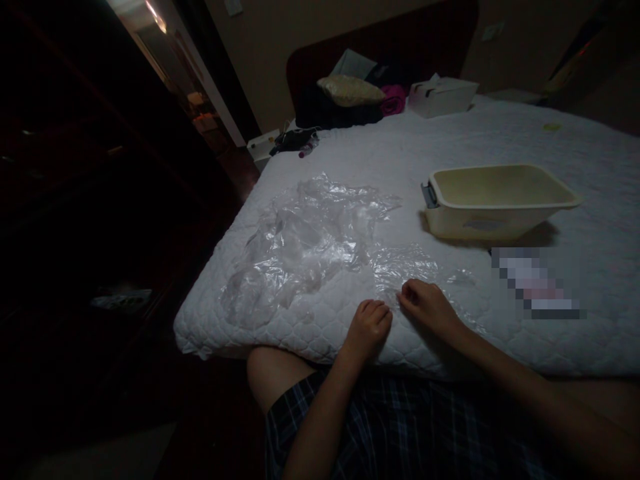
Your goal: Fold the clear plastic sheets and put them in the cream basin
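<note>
Clear, crinkled plastic bags [310,240] lie in a loose heap on the white quilted bed, left of my hands. A flatter clear plastic bag [407,261] spreads just beyond my fingers. My right hand [429,308] is closed, thumb and forefinger pinching the near edge of this bag. Close beside it, my left hand [369,328] is closed with its fingers curled down; what is in them, if anything, is hidden. A small gap separates the two hands.
A cream plastic bin [495,223] with a grey side latch stands on the bed at right. Nearer lies a blurred-out flat item [535,283]. Toward the headboard are a white box [443,97], a beige cushion [350,90] and a rolled magenta cloth [393,100]. The bed's edge borders my lap.
</note>
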`<state>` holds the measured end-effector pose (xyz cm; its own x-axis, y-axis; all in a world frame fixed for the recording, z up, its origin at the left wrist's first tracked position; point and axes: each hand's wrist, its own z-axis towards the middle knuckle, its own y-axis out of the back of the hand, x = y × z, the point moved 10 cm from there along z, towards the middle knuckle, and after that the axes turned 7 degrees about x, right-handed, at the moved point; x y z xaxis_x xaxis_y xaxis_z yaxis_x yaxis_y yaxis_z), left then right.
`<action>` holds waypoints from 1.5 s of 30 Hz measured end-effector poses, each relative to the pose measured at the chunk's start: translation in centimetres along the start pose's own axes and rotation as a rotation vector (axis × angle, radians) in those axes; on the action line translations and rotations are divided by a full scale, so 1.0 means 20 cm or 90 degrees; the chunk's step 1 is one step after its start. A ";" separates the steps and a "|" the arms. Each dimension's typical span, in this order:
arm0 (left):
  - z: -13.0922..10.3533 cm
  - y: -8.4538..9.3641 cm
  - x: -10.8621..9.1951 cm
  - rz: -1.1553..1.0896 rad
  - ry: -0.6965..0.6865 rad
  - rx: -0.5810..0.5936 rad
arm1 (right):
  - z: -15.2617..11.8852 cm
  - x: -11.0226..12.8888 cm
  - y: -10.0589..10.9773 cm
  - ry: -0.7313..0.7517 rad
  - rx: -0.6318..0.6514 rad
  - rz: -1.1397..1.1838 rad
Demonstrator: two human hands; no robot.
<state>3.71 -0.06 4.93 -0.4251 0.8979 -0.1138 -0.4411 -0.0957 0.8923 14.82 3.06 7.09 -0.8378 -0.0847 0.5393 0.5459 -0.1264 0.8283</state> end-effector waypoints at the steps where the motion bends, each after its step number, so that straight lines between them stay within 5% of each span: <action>1: 0.00 0.00 0.00 0.003 -0.003 -0.003 | 0.00 -0.01 -0.01 0.003 0.002 0.006; 12: -0.01 0.00 -0.01 0.023 -0.015 -0.008 | 0.03 -0.02 0.00 0.037 0.047 0.040; 18: -0.03 0.00 -0.04 0.060 -0.039 -0.037 | 0.03 0.01 -0.08 0.082 0.114 -0.024; 33: -0.02 0.03 -0.06 0.086 -0.041 -0.049 | 0.03 0.02 -0.08 0.078 0.112 -0.028; 45: -0.02 -0.01 -0.05 0.077 -0.040 -0.005 | 0.11 0.06 0.05 0.058 0.091 0.093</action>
<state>4.00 -1.15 4.68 -0.4252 0.9048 0.0228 -0.3951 -0.2082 0.8947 14.31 5.00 9.00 -0.7429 -0.1819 0.6442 0.6498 0.0350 0.7593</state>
